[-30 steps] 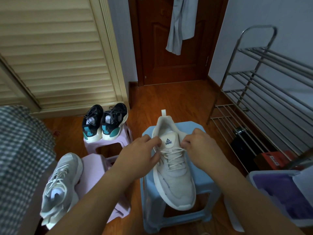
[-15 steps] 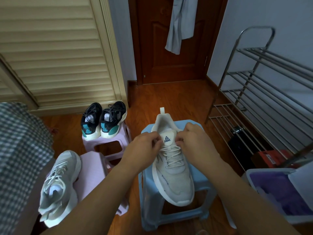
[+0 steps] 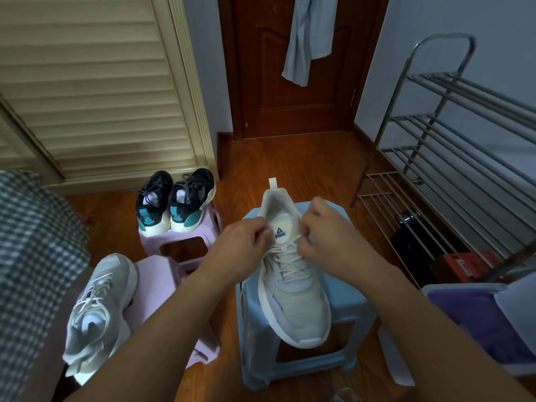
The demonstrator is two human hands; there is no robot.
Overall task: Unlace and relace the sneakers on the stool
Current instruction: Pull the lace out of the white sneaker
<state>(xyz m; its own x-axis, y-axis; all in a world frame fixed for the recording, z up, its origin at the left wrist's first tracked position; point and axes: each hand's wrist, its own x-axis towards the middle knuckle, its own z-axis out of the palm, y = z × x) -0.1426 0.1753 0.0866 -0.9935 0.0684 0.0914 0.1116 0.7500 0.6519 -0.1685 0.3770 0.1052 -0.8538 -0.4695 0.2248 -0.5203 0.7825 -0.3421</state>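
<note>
Head view: left hand point(image 3: 240, 250) and right hand point(image 3: 324, 236) both pinching lace point(image 3: 290, 258) ends at tongue of cream sneaker point(image 3: 293, 297) on blue stool point(image 3: 351, 300). Uneven pulling likely risking sneaker sliding off.

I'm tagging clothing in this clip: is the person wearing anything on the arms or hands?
No. Both forearms are bare up to the frame edge, with no sleeves showing. The left hand and right hand have no gloves, and no rings, watch or bracelet show.

Cream sneaker point(image 3: 293, 297) on pale blue stool point(image 3: 352, 303), black-and-teal sneakers point(image 3: 174, 200) on pink stool point(image 3: 179, 237), checked fabric point(image 3: 34, 256)
</note>
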